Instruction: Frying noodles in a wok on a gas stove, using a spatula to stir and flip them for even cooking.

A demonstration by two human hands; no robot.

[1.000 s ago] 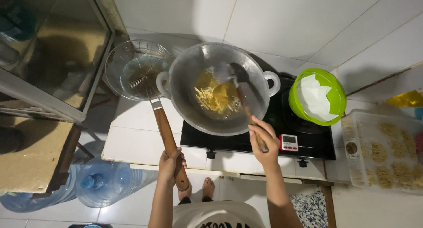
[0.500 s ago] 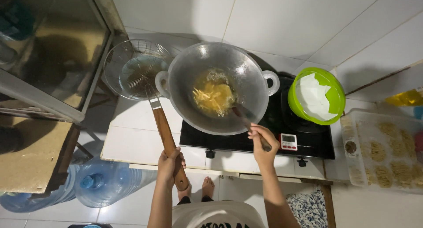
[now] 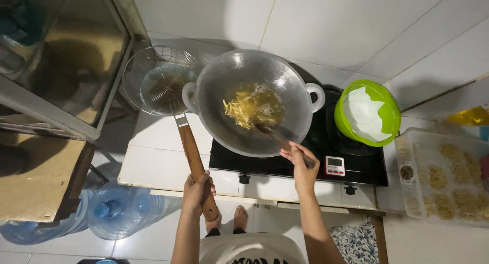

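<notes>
Left hand [image 3: 196, 192] closed around the long brown wooden handle [image 3: 196, 172] of a round wire-mesh skimmer [image 3: 160, 80]. Handle runs up and away from the hand; mesh basket sits just left of the wok, rim touching or overlapping the wok's left loop handle, can't tell which.

Right hand [image 3: 304, 167] gripping the thin dark handle of a metal spatula [image 3: 277, 136]. Blade end is down inside the wok, at the lower right edge of the food.

Landmark: large round grey metal wok [image 3: 252, 103] on a black glass cooktop [image 3: 285, 164]. Pale yellow strips of frying food [image 3: 249, 106] sit in oil at the wok's centre.

Small white digital timer with red trim [image 3: 334, 165] on the cooktop, just right of the right hand, below-right of the wok.

Right of the wok: lime-green plastic bowl lined with white paper [image 3: 368, 113], near but apart from the wok's right loop handle.

Further right: clear plastic tray [image 3: 443, 175] holding pale yellow food clumps.

Below-left of the wok, on the floor: blue translucent water jugs [image 3: 122, 210].

Left of the wok, past the skimmer: glass-fronted cabinet [image 3: 56, 60].
</notes>
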